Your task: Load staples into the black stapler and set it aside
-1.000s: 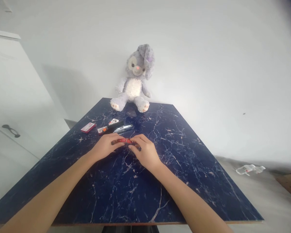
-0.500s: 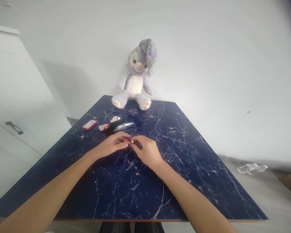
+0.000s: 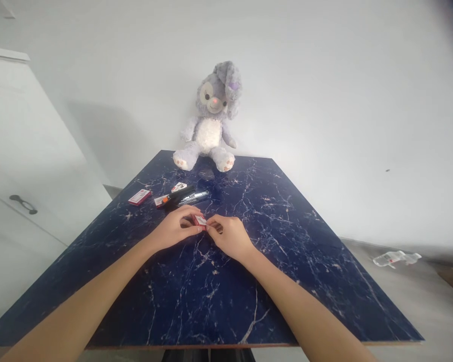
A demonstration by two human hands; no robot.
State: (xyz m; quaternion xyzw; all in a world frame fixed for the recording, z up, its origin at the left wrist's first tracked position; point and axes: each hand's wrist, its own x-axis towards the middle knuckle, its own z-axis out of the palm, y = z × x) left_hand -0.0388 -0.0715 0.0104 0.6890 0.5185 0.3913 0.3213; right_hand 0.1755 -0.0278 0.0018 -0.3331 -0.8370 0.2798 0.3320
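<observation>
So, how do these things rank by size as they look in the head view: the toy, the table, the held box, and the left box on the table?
1. Table
2. Toy
Not ranked: left box and held box, because the latter is partly covered.

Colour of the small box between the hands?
The small box is red and white; head view shows it.

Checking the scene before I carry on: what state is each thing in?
Left hand: gripping the small box.
Right hand: thumb and fingers at the box's right end.
Small box: held between both hands; open or closed, unclear.
Red-and-white box: lying flat.
Black-and-orange tool: lying down.
Plush toy: sitting upright.
Cabinet: appears closed.
Clear plastic item: lying on the floor.
</observation>
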